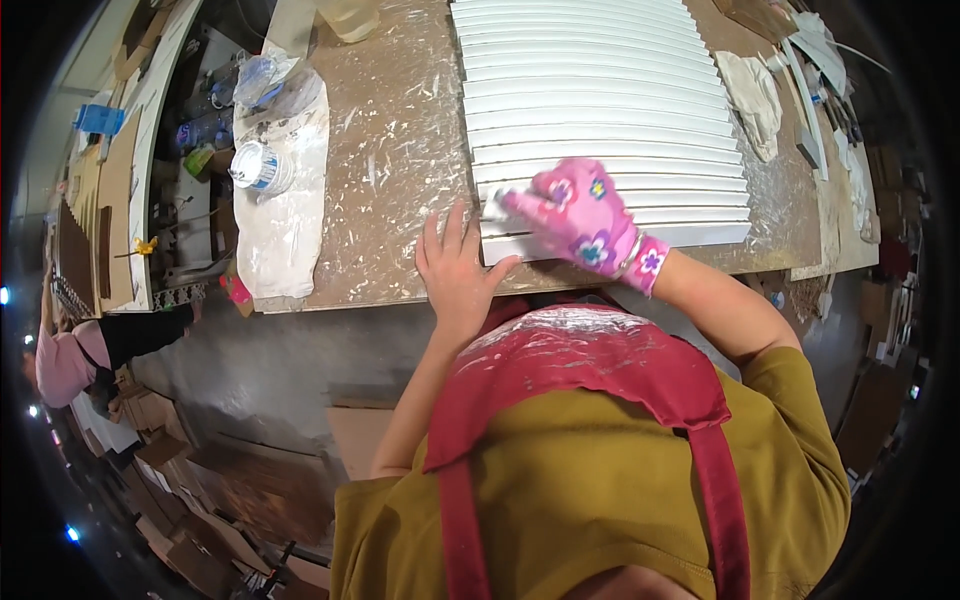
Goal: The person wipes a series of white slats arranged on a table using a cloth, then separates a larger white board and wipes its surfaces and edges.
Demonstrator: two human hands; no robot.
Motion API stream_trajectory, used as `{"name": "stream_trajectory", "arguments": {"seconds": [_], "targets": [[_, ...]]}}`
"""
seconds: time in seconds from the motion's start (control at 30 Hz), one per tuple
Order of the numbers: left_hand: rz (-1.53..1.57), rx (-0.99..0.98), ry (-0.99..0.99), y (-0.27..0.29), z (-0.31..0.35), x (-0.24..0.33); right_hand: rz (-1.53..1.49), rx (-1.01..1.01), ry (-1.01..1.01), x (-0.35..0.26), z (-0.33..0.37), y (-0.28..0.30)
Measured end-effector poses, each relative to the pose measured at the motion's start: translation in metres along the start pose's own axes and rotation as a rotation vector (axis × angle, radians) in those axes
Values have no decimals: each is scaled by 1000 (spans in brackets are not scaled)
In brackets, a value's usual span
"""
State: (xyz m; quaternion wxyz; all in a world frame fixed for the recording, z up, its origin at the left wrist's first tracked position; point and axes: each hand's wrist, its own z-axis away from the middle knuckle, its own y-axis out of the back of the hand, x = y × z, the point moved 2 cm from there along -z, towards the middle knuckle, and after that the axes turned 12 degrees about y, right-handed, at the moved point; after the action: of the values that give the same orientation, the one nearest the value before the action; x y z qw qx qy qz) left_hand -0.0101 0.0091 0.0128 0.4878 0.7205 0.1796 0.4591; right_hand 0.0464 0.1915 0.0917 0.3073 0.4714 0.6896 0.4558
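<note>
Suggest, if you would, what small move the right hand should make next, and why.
I would probably slide the gloved right hand slightly rightward along the white slatted panel: it works near the left edge, the slats run rightward from there, and the bare left hand, spread at the near left corner, could help steady the panel.

That counter (390, 130) has seen plenty of work: its brown top is scuffed and spattered with white. A white slatted panel (600, 100) lies flat on it, one end close to the front edge. Off to the left a pale, stained sheet (283, 230) is spread out, and just right of the panel sits a crumpled cream cloth (752, 102).
</note>
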Motion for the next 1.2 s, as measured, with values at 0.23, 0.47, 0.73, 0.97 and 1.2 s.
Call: {"name": "stream_trajectory", "arguments": {"seconds": [0.23,0.47,0.73,0.97,1.2], "targets": [[0,-25,23,-2,-3,0,33,-159,-83,20,-13,-2],[-28,-76,19,1,-4,1,73,-85,-45,39,-12,-23],[-53,-96,22,0,-4,0,76,-151,-73,56,-28,-31],[-50,-114,30,-1,-3,0,24,-153,-93,52,-43,-42],[-52,-117,37,0,-3,2,-12,-56,216,42,-52,-40]]}}
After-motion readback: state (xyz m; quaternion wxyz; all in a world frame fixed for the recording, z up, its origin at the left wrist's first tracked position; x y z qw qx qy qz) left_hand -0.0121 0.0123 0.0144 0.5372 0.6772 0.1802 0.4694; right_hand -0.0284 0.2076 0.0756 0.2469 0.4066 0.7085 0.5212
